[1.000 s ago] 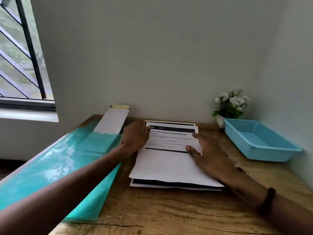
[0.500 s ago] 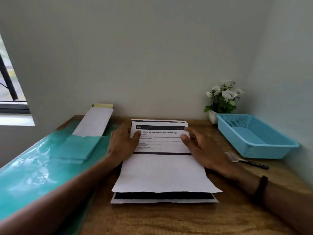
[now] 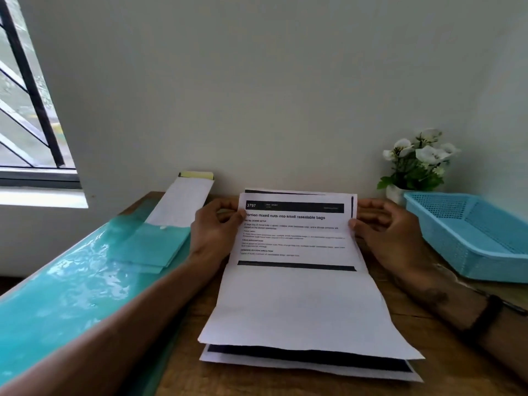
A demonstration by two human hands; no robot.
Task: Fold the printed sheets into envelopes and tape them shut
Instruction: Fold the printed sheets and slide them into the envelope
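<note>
Two bare hands lift the far end of a white printed paper sheet (image 3: 297,281) off a stack on the wooden desk (image 3: 428,375); left hand (image 3: 213,230) and right hand (image 3: 385,227) each pinch a side edge between thumb and curled fingers.

Home desk corner, window (image 3: 25,110), potted flowers (image 3: 417,164)

I count two hands: the left hand (image 3: 213,228) and the right hand (image 3: 384,232). At least two printed sheets (image 3: 300,295) lie stacked; I cannot tell if more sit beneath. One blue basket (image 3: 468,238), one potted plant (image 3: 417,164), one white envelope (image 3: 183,202), one wristband (image 3: 483,317) and one teal plastic sheet (image 3: 57,295) share the tabletop (image 3: 183,367).
</note>
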